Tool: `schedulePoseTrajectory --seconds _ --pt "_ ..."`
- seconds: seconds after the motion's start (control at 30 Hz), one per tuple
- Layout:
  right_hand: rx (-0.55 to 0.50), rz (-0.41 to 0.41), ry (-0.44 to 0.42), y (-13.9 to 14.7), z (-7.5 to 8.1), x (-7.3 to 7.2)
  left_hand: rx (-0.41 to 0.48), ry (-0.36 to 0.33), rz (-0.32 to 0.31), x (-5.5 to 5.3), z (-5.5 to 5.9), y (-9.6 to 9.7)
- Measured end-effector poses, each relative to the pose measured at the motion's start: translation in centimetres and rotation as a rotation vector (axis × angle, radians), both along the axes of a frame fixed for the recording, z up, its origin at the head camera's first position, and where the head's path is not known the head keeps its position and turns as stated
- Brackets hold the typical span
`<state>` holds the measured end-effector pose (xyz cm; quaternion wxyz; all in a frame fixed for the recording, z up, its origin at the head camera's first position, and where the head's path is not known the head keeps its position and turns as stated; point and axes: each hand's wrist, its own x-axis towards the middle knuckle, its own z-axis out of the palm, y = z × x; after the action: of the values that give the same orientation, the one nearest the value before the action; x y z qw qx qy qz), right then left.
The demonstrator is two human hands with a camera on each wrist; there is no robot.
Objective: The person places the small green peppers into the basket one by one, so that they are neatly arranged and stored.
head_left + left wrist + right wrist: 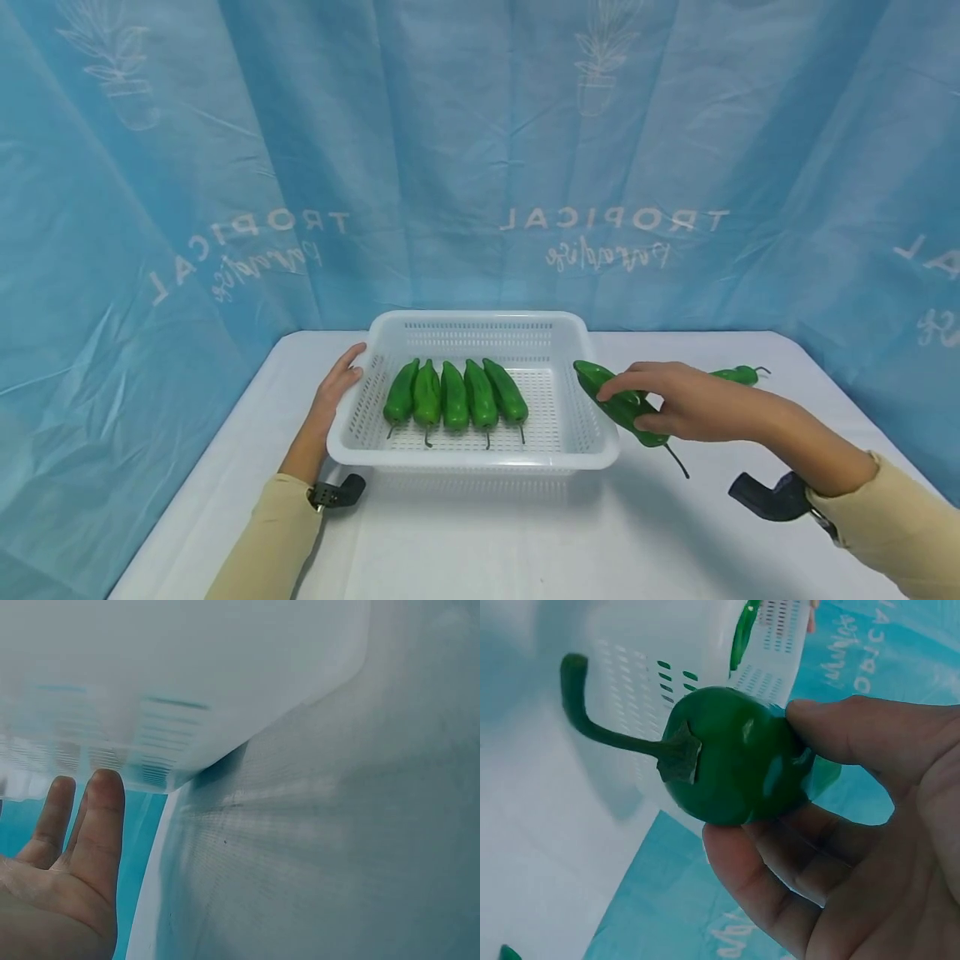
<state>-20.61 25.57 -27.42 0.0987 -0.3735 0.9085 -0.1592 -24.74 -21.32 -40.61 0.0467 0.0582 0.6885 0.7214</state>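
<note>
My right hand [678, 400] pinches a long green pepper [624, 410] between thumb and fingers, just off the right side of a white plastic basket [472, 458]. In the right wrist view the pepper's stem end [679, 754] faces the camera, its curved stem pointing away from the hand. At the basket's left side, my left hand [337, 392] rests against the wall; the left wrist view shows its fingers [101, 825] fairly straight along the outside. Several green peppers [455, 398] lie side by side in the basket, stems toward me.
Another green pepper [738, 375] lies on the white-covered table [480, 542] beyond my right hand, partly hidden by it. A blue printed curtain [480, 167] hangs behind the table and along its sides. Bare basket floor [536, 396] shows right of the row of peppers.
</note>
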Motion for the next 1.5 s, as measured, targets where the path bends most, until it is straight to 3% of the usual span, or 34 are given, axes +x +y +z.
schedulePoseTrajectory --seconds 0.3,0.77,1.03,1.5 --pt "0.109 0.031 -0.026 -2.4 0.8 -1.2 0.004 0.012 -0.010 0.1 0.0 -0.1" --pt "0.118 0.040 -0.087 -3.4 1.7 -1.7 -0.012 0.009 0.007 0.1 0.1 0.2" --pt "0.101 -0.009 -0.129 -4.8 2.1 -2.5 -0.025 -0.003 0.015 0.0 0.1 0.1" --pt "0.142 -0.013 -0.193 -7.7 1.3 -4.6 -0.046 -0.019 0.033 -0.1 0.0 0.0"
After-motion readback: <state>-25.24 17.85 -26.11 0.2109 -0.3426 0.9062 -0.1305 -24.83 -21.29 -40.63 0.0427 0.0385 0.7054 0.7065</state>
